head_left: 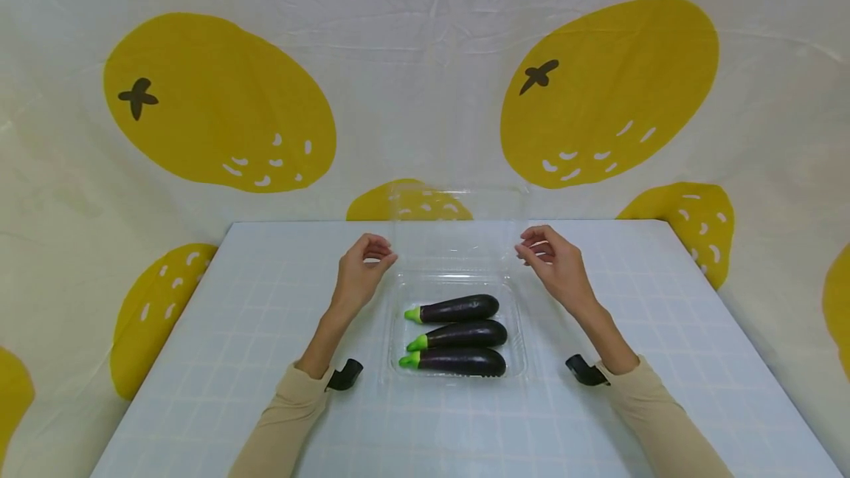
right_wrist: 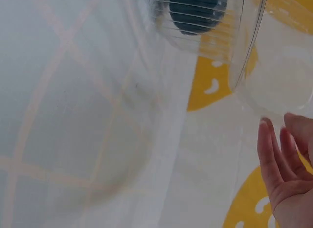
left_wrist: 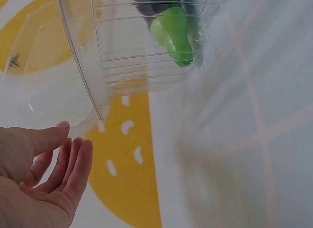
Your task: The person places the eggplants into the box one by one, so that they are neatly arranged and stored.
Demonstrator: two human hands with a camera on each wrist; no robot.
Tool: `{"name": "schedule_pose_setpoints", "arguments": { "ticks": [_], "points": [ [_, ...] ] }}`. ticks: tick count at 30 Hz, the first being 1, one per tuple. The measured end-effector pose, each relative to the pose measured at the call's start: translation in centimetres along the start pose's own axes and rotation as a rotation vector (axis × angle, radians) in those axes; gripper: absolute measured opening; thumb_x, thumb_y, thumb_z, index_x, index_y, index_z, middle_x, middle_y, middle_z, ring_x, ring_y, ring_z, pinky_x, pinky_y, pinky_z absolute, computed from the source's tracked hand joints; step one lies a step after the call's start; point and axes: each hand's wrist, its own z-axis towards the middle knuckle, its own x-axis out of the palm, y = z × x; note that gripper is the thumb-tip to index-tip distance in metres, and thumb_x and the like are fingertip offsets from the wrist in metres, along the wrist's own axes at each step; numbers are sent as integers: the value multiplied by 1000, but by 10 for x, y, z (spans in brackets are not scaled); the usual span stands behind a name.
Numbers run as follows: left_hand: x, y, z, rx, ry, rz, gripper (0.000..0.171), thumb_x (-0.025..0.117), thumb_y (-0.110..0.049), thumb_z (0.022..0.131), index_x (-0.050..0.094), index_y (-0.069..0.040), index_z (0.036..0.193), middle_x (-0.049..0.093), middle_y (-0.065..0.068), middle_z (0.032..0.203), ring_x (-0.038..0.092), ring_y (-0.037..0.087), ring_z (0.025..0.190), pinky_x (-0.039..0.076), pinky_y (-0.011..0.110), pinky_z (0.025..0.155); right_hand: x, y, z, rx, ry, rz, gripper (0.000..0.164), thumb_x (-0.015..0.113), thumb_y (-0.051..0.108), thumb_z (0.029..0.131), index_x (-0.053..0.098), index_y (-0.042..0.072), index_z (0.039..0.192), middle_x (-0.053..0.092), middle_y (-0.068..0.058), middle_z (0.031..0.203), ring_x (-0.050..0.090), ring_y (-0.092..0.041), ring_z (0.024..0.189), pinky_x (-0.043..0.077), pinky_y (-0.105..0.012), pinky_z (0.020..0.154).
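A clear plastic clamshell container [head_left: 520, 360] lies in front of me with its clear lid [head_left: 458, 238] raised at the back. Three eggplants with green caps lie side by side in its base: a far one [head_left: 461, 308], a middle one [head_left: 465, 335] and a near one [head_left: 465, 362]. At the lid's left edge my left hand [head_left: 361, 271] pinches with thumb and fingertips. My right hand [head_left: 559, 268] pinches the opposite edge the same way. A green cap [left_wrist: 171, 34] shows through the container wall in the left wrist view, a dark rounded eggplant end [right_wrist: 195, 12] in the right.
The container stands on a table [head_left: 265, 330] with a pale checked cover. Behind it hangs a white cloth [head_left: 412, 94] printed with large yellow fruit. A black wrist camera [head_left: 345, 375] sits on the left wrist, another camera [head_left: 586, 370] on the right.
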Motion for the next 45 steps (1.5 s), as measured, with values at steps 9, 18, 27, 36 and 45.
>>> {"name": "schedule_pose_setpoints", "arguments": {
  "ticks": [9, 18, 27, 36, 45],
  "points": [
    [-6, -4, -7, 4, -17, 66, 14, 79, -12, 93, 70, -3, 101, 70, 11, 92, 66, 23, 87, 53, 18, 74, -6, 7, -8, -52, 10, -85, 19, 77, 6, 92, 67, 4, 108, 68, -9, 101, 65, -21, 91, 51, -9, 81],
    [-11, -6, -16, -17, 34, 1, 17, 78, -12, 93, 72, -1, 104, 71, 12, 94, 68, 23, 88, 55, 17, 75, -12, 13, -17, -69, 10, -97, 17, 80, 5, 89, 69, 5, 102, 68, -4, 92, 63, -16, 84, 57, -17, 79],
    [-15, -5, -22, -110, 112, -162, 18, 73, -5, 96, 71, 7, 109, 72, 25, 103, 71, 36, 90, 60, 27, 79, -18, 15, -27, -50, 55, -42, 12, 79, 4, 90, 71, 7, 99, 73, -2, 90, 68, -12, 79, 54, -12, 77],
    [-23, -8, -32, -254, 158, -249, 33, 67, -21, 102, 70, 6, 121, 70, 29, 117, 71, 40, 106, 57, 29, 90, -26, 21, -40, 11, 151, -10, 12, 75, 3, 93, 71, 6, 104, 77, -8, 99, 74, -22, 87, 53, -11, 81],
    [-30, -12, -44, -368, 166, -211, 53, 69, -49, 97, 72, -3, 124, 75, 12, 114, 70, 37, 110, 48, 41, 108, -32, 26, -49, 135, 245, 94, 13, 63, 15, 104, 70, 5, 108, 76, -13, 107, 73, -14, 87, 59, -23, 81]
  ]
}}
